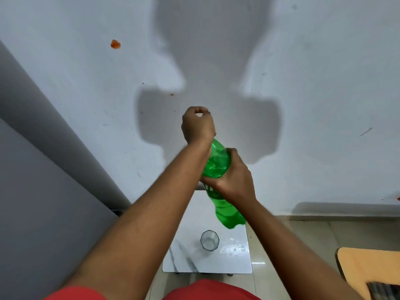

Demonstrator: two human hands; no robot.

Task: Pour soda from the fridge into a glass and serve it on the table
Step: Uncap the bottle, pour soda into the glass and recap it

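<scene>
Your right hand (234,177) is wrapped tight around the middle of the green soda bottle (218,169), grip clamped on the label band, thumb side toward you. Up past that grip, your left hand (198,124) is closed over the top of the bottle where the cap should be; the cap itself is hidden inside the fist, so I can't tell whether it's on or off.

That reads to me as the cap-twisting step. To do it well, keep the right grip firm but don't squeeze the soft plastic, or soda could surge out once the seal breaks. Turn only with the left hand and ease the cap round slowly so the gas bleeds off. Bringing the neck more upright first would help too.

The bottle's long axis runs away from you and upward: the neck points up toward the wall beyond your left hand, the base points back down, hanging in the air below the right grip. It's tilted, not upright, and touches nothing but your hands.

Below the base, apart from it, stands the clear glass (209,240) on the small marble-patterned bench (184,260). The glass looks empty or nearly so. Just beside it, on the right-hand side, droplets (232,247) glisten on the benchtop.
</scene>
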